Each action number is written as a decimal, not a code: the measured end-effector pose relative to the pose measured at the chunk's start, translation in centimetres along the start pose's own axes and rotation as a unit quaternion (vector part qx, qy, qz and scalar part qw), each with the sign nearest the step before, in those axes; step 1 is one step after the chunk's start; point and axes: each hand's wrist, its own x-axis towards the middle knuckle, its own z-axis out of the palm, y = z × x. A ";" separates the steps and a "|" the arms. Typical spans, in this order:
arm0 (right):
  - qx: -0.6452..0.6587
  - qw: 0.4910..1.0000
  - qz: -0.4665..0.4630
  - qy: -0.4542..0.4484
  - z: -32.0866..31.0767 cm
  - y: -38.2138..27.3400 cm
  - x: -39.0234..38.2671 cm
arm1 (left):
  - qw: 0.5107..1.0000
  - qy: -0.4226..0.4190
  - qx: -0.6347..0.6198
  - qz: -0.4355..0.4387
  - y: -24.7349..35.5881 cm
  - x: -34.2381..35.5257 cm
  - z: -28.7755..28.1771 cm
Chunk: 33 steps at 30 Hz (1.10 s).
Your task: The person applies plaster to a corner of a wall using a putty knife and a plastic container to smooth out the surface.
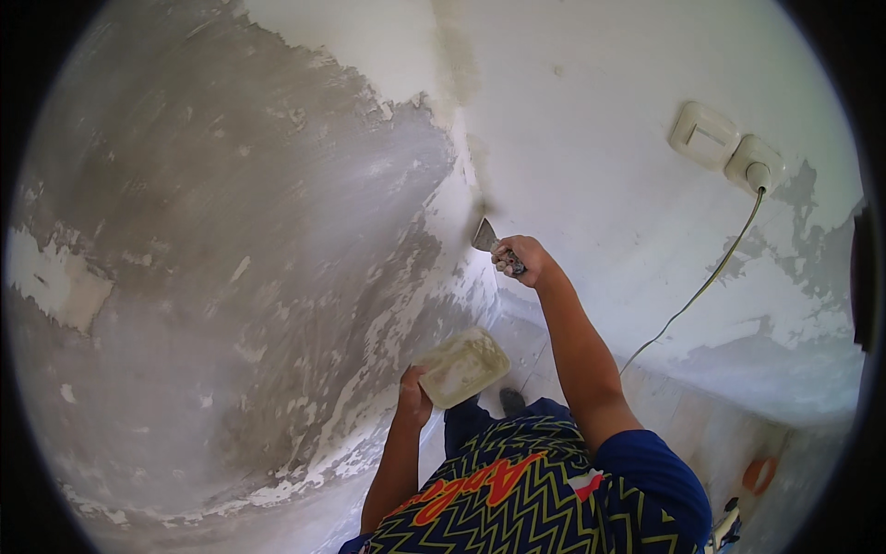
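A triangular grey-bladed putty knife [485, 234] raised by a wall corner [469, 175], a shallow rectangular cream tray [487, 379] held lower

The person's bare right hand [522, 256] reaches out with its fingers clamped around the putty knife's smeared handle, the blade pointing up and to the left, just beside the corner. Whether the blade touches the wall cannot be told.

Below, the bare left hand [415, 395] grips the near left edge of the tray, its fingers closed on it, though partly hidden underneath. Pale residue coats the inside of the tray, which hangs in front of the body.

To the left spreads a rough grey wall [231, 185] with ragged white patches; to the right stands a smooth white wall [600, 111] with grey patches farther right. It carries a cream square switch [704, 136] and, beside it, a cream socket [755, 164] holding a round white plug [759, 175]. A thin yellowish cord [711, 277] runs down toward the pale floor [664, 397]. An orange ring-shaped object [760, 475] shows at lower right.

The person wears a dark blue shirt [517, 480] with yellow zigzags.
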 end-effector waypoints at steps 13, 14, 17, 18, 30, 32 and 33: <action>0.046 0.993 0.069 -0.085 1.1 -6.0 -0.4 | 0.999 -0.018 -0.049 -0.005 1.1 -0.6 1.2; 0.052 0.991 0.073 -0.102 1.1 -6.2 -0.4 | 0.999 -0.015 -0.049 -0.007 1.2 -0.7 1.5; 0.035 0.995 0.046 -0.080 1.9 -7.4 -1.4 | 1.000 -0.022 -0.020 0.001 0.9 -0.9 1.6; 0.043 0.993 0.046 -0.096 2.3 -7.8 -1.6 | 0.999 -0.025 -0.021 0.001 0.8 -0.8 1.5; 0.010 0.993 -0.016 -0.118 6.4 -13.7 -6.8 | 0.995 -0.082 -0.052 -0.038 0.8 0.2 2.1; -0.016 0.994 -0.064 -0.082 7.7 -14.5 -9.1 | 0.994 -0.085 -0.048 -0.041 0.7 0.4 2.2; -0.024 0.993 -0.088 -0.073 8.0 -14.7 -10.6 | 0.995 -0.082 -0.045 -0.044 0.7 0.4 2.2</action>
